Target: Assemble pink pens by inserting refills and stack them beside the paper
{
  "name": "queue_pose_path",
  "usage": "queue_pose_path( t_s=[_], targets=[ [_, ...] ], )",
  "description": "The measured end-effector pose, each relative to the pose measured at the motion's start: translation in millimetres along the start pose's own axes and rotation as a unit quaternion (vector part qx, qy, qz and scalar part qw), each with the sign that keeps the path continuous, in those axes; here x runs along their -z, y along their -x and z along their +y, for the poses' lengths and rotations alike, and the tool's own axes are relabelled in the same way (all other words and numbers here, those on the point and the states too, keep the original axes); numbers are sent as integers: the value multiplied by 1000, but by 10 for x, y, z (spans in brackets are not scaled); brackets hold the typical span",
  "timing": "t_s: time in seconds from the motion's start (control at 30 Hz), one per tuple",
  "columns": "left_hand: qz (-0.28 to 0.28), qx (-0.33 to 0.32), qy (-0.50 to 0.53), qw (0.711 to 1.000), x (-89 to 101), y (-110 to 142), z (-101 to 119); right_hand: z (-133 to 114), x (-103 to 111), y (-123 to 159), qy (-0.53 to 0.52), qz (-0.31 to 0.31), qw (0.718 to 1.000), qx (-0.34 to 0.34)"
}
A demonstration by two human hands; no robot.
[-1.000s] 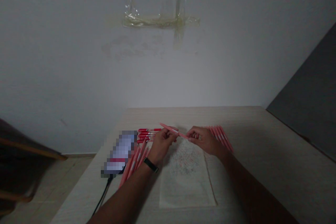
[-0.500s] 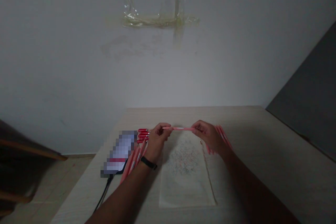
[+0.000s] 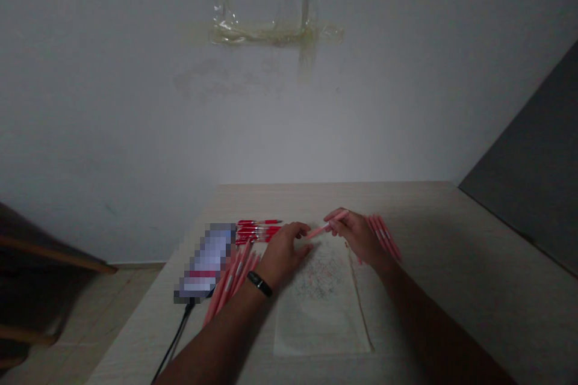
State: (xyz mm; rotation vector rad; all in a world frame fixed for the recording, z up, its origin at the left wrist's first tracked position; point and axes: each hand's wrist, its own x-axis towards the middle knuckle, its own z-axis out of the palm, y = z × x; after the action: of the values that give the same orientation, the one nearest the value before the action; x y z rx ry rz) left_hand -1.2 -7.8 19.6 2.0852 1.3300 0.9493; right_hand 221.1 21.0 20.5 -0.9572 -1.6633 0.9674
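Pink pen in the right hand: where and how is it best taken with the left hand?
Probably pinch the pen near its left end, coming from the left, fingers across the thin barrel: this end points toward the left hand, while the right hand grips the other half.

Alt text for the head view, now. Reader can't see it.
A right hand holds a pink pen above a scribbled sheet, the open left hand by its lower end. Pink pens lie on both sides; red pens and a pixelated device with a cable are at left.
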Motion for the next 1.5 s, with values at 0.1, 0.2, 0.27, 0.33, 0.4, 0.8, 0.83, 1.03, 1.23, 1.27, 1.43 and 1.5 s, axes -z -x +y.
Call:
queue_pose_path(
  t_s=[0.1, 0.2, 0.27, 0.33, 0.4, 0.8, 0.83, 1.03, 1.23, 1.27, 1.43, 1.5],
  targets=[
    [-35, -4, -60, 998, -52, 35, -109, 42, 11, -14, 29, 40, 999, -6],
    [-50, 0, -77, 996, -86, 61, -168, 62, -8, -6, 39, 28, 999, -5],
    [-55, 0, -73, 996, -93, 65, -182, 70, -36, 6, 50, 11, 999, 0],
    [-56, 2, -69, 996, -92, 61, -185, 79, -66, 17, 66, -8, 998, 6],
    [-56, 7, -65, 996, -89, 53, -180, 89, -90, 23, 78, -21, 997, 14],
    [-74, 21, -111, 991, -97, 46, -155, 57, -102, 38, 133, -34, 990, 31],
    [-74, 20, -109, 991, -98, 45, -161, 62, -104, 38, 132, -40, 990, 31],
    [-73, 10, -99, 992, -97, 48, -193, 106, -99, 29, 134, -18, 990, 27],
    [-73, 15, -104, 992, -101, 52, -184, 103, -81, 29, 122, -31, 991, 32],
    [-73, 16, -105, 992, -100, 51, -182, 99, -80, 29, 122, -28, 992, 34],
    [-78, 19, -106, 991, -90, 43, -170, 76, -78, 27, 127, -21, 991, 38],
    [-77, 21, -106, 991, -82, 44, -162, 66, -73, 24, 126, -18, 991, 36]
  ],
)
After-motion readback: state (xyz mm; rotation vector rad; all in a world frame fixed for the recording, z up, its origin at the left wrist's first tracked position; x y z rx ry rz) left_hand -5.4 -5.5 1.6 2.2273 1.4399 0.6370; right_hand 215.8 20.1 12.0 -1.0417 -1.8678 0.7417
